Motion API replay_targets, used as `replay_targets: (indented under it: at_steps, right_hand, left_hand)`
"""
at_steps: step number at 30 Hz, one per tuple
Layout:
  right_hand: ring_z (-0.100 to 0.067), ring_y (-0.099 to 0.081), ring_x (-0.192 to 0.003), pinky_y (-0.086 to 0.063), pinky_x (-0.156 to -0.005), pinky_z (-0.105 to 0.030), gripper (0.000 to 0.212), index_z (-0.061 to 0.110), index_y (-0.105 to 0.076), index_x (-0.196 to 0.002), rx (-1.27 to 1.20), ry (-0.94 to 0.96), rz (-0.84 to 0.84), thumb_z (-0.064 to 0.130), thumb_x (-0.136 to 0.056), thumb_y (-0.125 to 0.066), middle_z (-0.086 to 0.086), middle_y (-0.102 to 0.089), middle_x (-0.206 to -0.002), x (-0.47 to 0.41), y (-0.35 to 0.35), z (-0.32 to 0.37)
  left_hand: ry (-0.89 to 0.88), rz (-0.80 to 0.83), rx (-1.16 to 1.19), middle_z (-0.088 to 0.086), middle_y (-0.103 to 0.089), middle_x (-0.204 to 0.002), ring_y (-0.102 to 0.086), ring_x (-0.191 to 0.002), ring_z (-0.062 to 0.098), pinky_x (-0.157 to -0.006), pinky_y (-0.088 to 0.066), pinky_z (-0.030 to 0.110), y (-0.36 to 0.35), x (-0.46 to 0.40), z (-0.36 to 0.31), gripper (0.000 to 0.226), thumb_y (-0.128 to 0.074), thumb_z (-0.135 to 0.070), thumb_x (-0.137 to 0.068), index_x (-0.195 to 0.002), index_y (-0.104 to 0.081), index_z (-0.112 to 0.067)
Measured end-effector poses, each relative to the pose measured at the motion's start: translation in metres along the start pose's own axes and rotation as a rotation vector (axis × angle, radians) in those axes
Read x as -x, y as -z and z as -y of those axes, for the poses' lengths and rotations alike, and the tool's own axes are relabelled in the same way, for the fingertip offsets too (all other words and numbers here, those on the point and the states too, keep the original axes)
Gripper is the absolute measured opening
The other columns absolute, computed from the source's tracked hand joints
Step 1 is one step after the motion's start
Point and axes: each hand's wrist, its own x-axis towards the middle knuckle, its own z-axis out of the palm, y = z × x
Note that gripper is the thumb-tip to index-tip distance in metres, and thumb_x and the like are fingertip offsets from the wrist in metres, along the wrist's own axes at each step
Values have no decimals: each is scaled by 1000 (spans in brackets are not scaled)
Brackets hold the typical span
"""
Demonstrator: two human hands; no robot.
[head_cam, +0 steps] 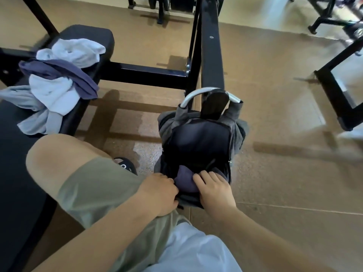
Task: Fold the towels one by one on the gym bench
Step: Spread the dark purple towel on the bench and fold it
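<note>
I see both hands down at the mouth of a dark fabric backpack point(198, 146) that stands on the speckled tan floor point(275, 173), hung by its straps on a curved metal handle point(196, 93). My left hand point(159, 193) lies at the bag's near-left edge, fingers curled onto the fabric; I cannot tell whether they grip it. My right hand point(214, 191) has its fingers bent over a soft, rounded purple towel point(185, 181) bulging from the opening, between the two hands. Well off to the left, on the black padded worktop point(17, 173), lies a crumpled heap of towels point(57, 81): white and pale grey-blue terry, with a smoother purple one draped across the heap
</note>
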Motion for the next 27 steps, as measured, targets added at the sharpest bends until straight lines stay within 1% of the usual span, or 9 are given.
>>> replay_targets:
  at_steps: [3,7,10,12,14,16,18,21,27]
  right_hand:
    - [-27,-60,-69,-52,-63,-36,36,14,-67,-91,11,-3,93,13,-58,-81,-4,-61,-81,-7,2,-3]
    - [-30,-64,-70,-52,-57,-36,60,16,-67,-97,57,-71,263,13,-41,-86,-4,-64,-81,-38,21,-11]
    - [-32,-64,-71,-47,-49,-34,60,15,-67,-102,99,-21,212,8,-46,-84,-5,-64,-82,-67,40,-16]
    - [-33,-65,-74,-45,-49,-34,59,16,-66,-107,144,2,204,9,-51,-85,-7,-66,-85,-89,45,-13]
    - [-32,-68,-83,-49,-58,-36,53,19,-67,-114,229,40,257,14,-64,-83,-6,-69,-93,-105,41,-6]
    - [-33,-67,-104,-50,-77,-38,42,16,-59,-131,295,95,400,19,-89,-67,-8,-68,-115,-113,25,-1]
    - [-35,-61,-120,-47,-90,-38,39,10,-47,-140,310,74,593,16,-102,-49,-12,-61,-134,-114,3,-2]
    - [-33,-56,-130,-44,-98,-39,39,11,-46,-144,401,58,707,14,-106,-40,-13,-57,-143,-116,-18,-8]
    - [-36,-46,-137,-40,-109,-47,45,7,-39,-150,501,58,815,16,-106,-41,-17,-48,-149,-110,-25,2]
  left_hand:
    - [-44,-123,4,9,-67,-117,-61,-110,31,-97,-40,39,8,5,-9,34,-49,-41,-99,-121,-66,-21]
    - [-115,-224,-2,5,-72,-96,-67,-92,27,-84,-46,36,10,6,-18,19,-61,-35,-93,-104,-71,-22]
    - [-166,-124,-36,-3,-63,-59,-63,-56,17,-58,-45,24,3,2,-28,20,-87,-33,-60,-67,-70,-25]
    - [-172,-166,-46,-5,-54,-49,-55,-45,14,-51,-37,20,1,-5,-33,27,-90,-30,-45,-55,-64,-25]
    - [-206,-197,-51,-5,-55,-52,-57,-49,15,-52,-30,24,11,-5,-37,24,-88,-28,-53,-58,-65,-26]
    - [-198,-200,-5,0,-67,-77,-67,-73,24,-63,-31,30,19,-2,-35,1,-72,-23,-83,-83,-71,-23]
    - [-119,-205,16,8,-69,-102,-66,-95,32,-73,-33,35,19,-2,-29,18,-52,-22,-100,-106,-68,-17]
    - [-88,-201,14,9,-68,-110,-64,-102,33,-78,-37,37,21,1,-23,26,-44,-27,-105,-112,-66,-17]
    - [-92,-199,47,8,-68,-109,-63,-102,32,-82,-40,37,23,4,-16,27,-45,-28,-103,-112,-68,-16]
